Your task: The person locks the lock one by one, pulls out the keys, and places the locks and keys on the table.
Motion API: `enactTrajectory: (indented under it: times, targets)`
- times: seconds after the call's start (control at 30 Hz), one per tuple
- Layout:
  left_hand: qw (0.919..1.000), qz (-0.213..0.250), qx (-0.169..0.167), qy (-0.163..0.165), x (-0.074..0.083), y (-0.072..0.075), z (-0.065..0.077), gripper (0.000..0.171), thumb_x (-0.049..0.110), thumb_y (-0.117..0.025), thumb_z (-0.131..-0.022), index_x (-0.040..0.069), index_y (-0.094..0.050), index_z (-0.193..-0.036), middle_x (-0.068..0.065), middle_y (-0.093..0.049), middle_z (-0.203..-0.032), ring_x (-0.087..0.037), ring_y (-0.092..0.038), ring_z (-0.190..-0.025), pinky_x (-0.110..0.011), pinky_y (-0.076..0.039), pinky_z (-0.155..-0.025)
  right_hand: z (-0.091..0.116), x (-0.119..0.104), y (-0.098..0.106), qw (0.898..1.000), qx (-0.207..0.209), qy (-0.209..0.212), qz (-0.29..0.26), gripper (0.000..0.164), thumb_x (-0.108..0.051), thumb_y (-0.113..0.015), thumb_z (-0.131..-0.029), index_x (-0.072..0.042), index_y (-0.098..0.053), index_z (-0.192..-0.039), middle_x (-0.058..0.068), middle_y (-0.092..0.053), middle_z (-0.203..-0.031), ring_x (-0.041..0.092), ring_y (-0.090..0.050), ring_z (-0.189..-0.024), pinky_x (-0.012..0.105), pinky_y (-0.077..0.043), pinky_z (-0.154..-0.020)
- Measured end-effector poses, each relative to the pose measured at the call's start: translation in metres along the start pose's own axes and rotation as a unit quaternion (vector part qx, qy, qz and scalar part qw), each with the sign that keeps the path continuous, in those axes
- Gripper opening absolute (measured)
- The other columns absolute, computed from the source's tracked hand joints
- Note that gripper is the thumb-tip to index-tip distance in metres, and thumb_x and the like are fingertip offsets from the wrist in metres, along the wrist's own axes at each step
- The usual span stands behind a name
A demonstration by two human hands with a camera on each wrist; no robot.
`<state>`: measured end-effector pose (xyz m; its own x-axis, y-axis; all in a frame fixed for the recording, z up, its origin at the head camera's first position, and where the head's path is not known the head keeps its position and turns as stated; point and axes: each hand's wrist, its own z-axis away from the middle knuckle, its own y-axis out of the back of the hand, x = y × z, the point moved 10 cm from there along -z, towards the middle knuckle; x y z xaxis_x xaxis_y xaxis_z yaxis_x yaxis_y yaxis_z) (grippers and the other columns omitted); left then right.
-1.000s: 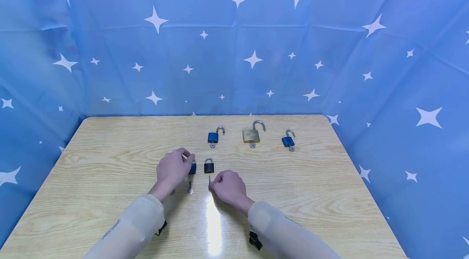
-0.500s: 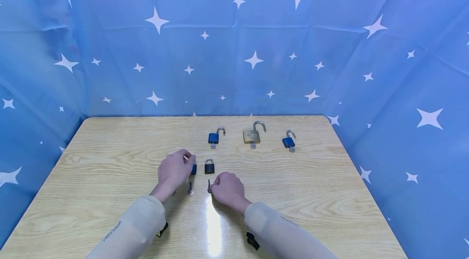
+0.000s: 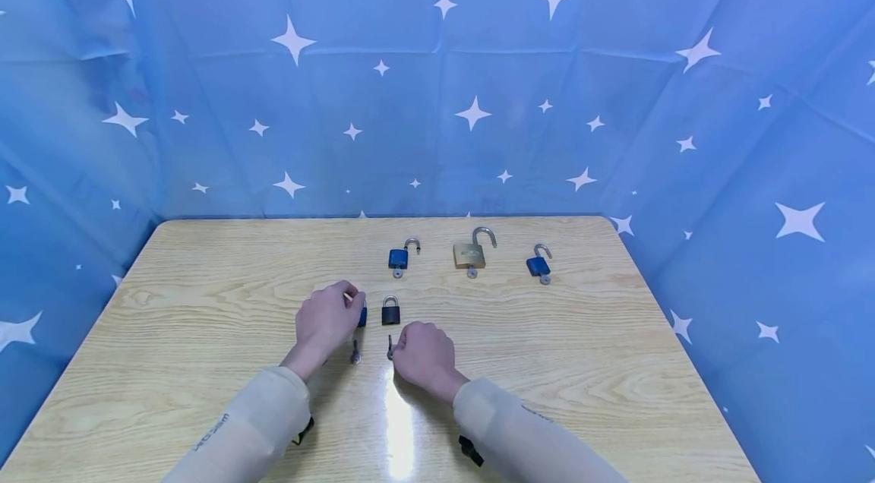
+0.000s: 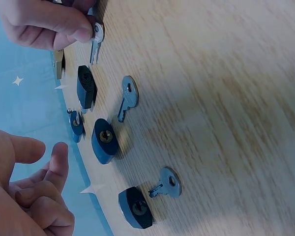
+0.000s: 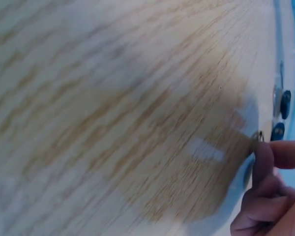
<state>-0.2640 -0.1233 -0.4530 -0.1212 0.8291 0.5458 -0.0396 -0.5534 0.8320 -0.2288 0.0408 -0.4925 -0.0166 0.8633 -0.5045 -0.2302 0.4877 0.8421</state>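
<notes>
My right hand [image 3: 425,354] pinches a small metal key [image 4: 96,42] between thumb and index finger, low over the wooden table. The key's blade points at the keyhole end of a closed black padlock [image 3: 390,314], with a short gap between them. My left hand [image 4: 29,191] hovers beside a closed blue padlock [image 4: 104,142], its thumb and index finger apart and nothing between them. Two more keys lie on the table: one key [image 4: 129,93] in front of the blue padlock, another key [image 4: 167,184] by a dark padlock [image 4: 135,207], which the left hand hides in the head view.
Farther back lie a blue padlock [image 3: 398,258], a brass padlock [image 3: 469,255] and another blue padlock [image 3: 538,264], all with shackles swung out and keys inserted. A blue curtain [image 3: 437,126] with white stars hangs behind the table [image 3: 581,361].
The right hand and its key have shifted slightly toward the person, away from the black padlock. The left hand has barely moved.
</notes>
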Motion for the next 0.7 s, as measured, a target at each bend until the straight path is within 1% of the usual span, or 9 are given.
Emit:
enactTrajectory:
  times: [0.1, 0.33, 0.43, 0.53, 0.7]
  targets:
    - [1.0000, 0.000, -0.002, -0.002, 0.0000, -0.0015, 0.0000, 0.028, 0.037, -0.053, -0.097, 0.017, -0.070, -0.103, 0.002, -0.058, -0.060, -0.016, -0.049, -0.050, -0.030, -0.034, -0.045, 0.0006, -0.0018, 0.0010, 1.000, 0.008, 0.007, 0.016, 0.032, -0.022, -0.061, -0.082, -0.020, -0.048, -0.052, -0.009, -0.050, -0.053, 0.011, -0.047, -0.050, 0.029, -0.036, -0.046]
    - [1.0000, 0.002, 0.000, -0.005, 0.0006, -0.0021, 0.0005, 0.028, 0.036, -0.052, -0.097, 0.016, -0.071, -0.103, 0.002, -0.060, -0.061, -0.015, -0.050, -0.050, -0.030, -0.035, -0.046, 0.0014, -0.0033, 0.0008, 0.999, 0.016, 0.016, 0.033, 0.032, -0.019, -0.058, -0.082, -0.020, -0.046, -0.052, -0.008, -0.043, -0.049, 0.011, -0.043, -0.047, 0.029, -0.034, -0.044]
    - [1.0000, 0.001, -0.001, -0.002, 0.0002, -0.0021, 0.0002, 0.027, 0.036, -0.052, -0.097, 0.016, -0.071, -0.103, 0.002, -0.061, -0.062, -0.016, -0.051, -0.051, -0.030, -0.035, -0.047, 0.0023, -0.0044, 0.0019, 0.999, 0.020, 0.019, 0.039, 0.032, -0.019, -0.058, -0.082, -0.020, -0.045, -0.052, -0.008, -0.042, -0.049, 0.012, -0.042, -0.047, 0.029, -0.034, -0.043]
    - [1.0000, 0.002, -0.003, 0.001, 0.0000, -0.0020, 0.0002, 0.027, 0.035, -0.052, -0.097, 0.016, -0.071, -0.104, 0.002, -0.062, -0.064, -0.016, -0.052, -0.053, -0.030, -0.035, -0.048, 0.0028, -0.0046, 0.0024, 0.999, 0.021, 0.020, 0.043, 0.032, -0.019, -0.058, -0.082, -0.020, -0.046, -0.052, -0.008, -0.044, -0.050, 0.012, -0.043, -0.048, 0.029, -0.035, -0.044]
    - [1.0000, -0.001, -0.003, 0.000, 0.0009, -0.0021, -0.0009, 0.027, 0.035, -0.053, -0.096, 0.017, -0.071, -0.105, 0.002, -0.063, -0.068, -0.017, -0.053, -0.056, -0.030, -0.036, -0.049, 0.0026, -0.0041, 0.0030, 0.999, 0.021, 0.020, 0.045, 0.028, -0.020, -0.060, -0.084, -0.020, -0.053, -0.057, -0.007, -0.053, -0.057, 0.013, -0.050, -0.053, 0.030, -0.038, -0.047]
